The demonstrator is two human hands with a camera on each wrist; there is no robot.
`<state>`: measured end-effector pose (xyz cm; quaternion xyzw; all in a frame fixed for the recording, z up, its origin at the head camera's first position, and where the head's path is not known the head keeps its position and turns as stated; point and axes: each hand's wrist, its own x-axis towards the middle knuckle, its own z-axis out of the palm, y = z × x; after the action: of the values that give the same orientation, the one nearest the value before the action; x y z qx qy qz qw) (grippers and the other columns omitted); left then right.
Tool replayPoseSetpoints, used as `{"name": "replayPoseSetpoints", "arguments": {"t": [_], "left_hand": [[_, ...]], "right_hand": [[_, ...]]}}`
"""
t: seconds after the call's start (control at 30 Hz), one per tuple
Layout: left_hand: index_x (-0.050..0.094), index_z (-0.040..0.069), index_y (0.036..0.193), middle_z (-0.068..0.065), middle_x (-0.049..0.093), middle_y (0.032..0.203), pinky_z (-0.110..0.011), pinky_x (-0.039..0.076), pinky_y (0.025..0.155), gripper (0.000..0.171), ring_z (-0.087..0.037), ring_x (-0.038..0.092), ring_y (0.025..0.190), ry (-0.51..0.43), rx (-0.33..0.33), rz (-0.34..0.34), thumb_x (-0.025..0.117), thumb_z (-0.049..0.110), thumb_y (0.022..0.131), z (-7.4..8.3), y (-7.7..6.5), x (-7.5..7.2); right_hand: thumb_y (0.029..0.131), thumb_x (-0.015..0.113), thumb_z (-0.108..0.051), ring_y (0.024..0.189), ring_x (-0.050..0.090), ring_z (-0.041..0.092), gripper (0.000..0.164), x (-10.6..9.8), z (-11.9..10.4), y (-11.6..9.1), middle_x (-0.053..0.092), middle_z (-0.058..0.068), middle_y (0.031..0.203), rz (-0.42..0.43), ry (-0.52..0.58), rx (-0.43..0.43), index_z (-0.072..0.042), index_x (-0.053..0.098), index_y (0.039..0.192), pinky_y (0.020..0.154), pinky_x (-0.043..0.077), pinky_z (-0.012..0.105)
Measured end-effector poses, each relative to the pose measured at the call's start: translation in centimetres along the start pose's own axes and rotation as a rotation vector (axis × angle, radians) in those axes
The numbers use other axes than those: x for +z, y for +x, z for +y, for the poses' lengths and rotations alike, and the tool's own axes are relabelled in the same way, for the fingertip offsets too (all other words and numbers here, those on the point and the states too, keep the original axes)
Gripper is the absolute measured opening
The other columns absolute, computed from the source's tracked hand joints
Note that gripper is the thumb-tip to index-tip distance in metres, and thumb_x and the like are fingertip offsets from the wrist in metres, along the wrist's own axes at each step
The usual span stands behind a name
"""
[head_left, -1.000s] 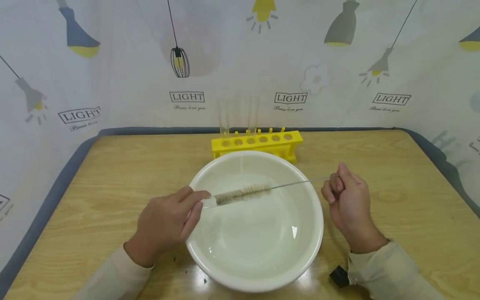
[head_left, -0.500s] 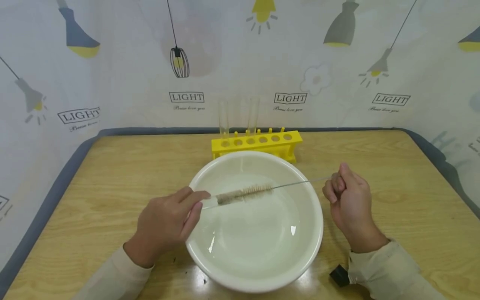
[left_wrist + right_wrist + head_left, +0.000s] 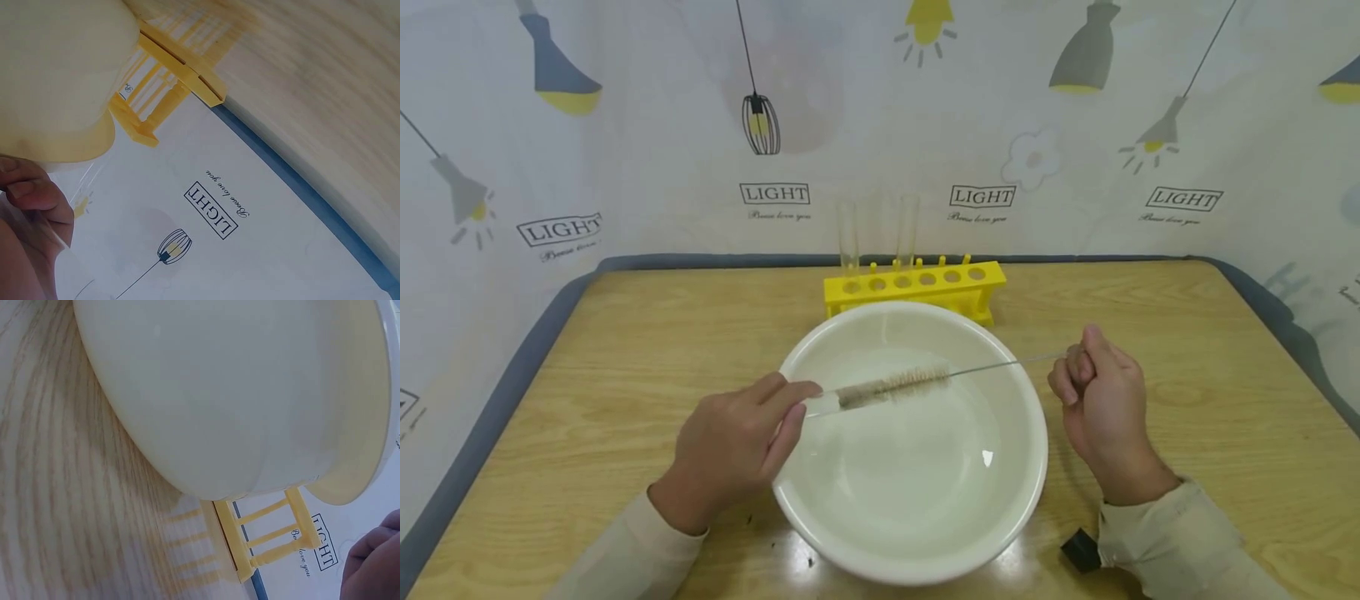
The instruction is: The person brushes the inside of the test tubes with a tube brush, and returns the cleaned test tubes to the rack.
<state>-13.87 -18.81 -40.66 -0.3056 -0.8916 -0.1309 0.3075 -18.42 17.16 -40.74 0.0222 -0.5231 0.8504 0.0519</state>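
My left hand [image 3: 733, 433] grips a clear glass test tube [image 3: 823, 404] by its closed-end side, over the left part of a white basin [image 3: 1036, 450]. Partly inside the tube sits a bristle test tube brush [image 3: 925, 379]; its darker tip lies within the glass and the rear bristles stick out of the mouth. My right hand [image 3: 1101, 408], beyond the basin's right rim, pinches the brush's thin wire handle between curled fingers. Tube and brush slope slightly up to the right. In the left wrist view, fingers [image 3: 37, 194] curl near the basin's rim.
Behind the basin stands a yellow test tube rack [image 3: 917, 285] with two clear tubes [image 3: 907, 237] upright in it. A small black object [image 3: 1081, 550] is by the right sleeve. A printed curtain backs the wooden table [image 3: 647, 350].
My right hand has shifted slightly right, drawing the brush a little way out of the tube. My left hand and the tube have stayed nearly in place.
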Motion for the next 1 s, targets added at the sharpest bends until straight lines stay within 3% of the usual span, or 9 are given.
{"name": "replayPoseSetpoints", "arguments": {"t": [0.53,1.0], "left_hand": [[0.065,0.018,0.102,0.004,0.056,0.074,-0.019,0.031,0.038,0.032,-0.004,0.04,0.047,0.002,-0.002,0.0,0.036,0.029,0.094,0.0,0.1,-0.1],[0.065,0.018,0.1,0.005,0.057,0.074,-0.018,0.029,0.038,0.031,-0.004,0.04,0.047,0.002,-0.005,0.013,0.037,0.028,0.093,-0.1,0.0,0.1]], "right_hand": [[0.098,0.039,-0.028,0.041,0.03,0.013,0.046,0.0,0.2,0.0,0.028,-0.001,0.054,0.005,-0.035,-0.026,-0.009,0.032,0.057,0.048,0.018,0.027],[0.097,0.043,-0.031,0.041,0.033,0.012,0.047,-0.3,1.2,0.4,0.029,-0.002,0.053,0.079,-0.136,-0.001,-0.01,0.032,0.056,0.044,0.027,0.023]]}}
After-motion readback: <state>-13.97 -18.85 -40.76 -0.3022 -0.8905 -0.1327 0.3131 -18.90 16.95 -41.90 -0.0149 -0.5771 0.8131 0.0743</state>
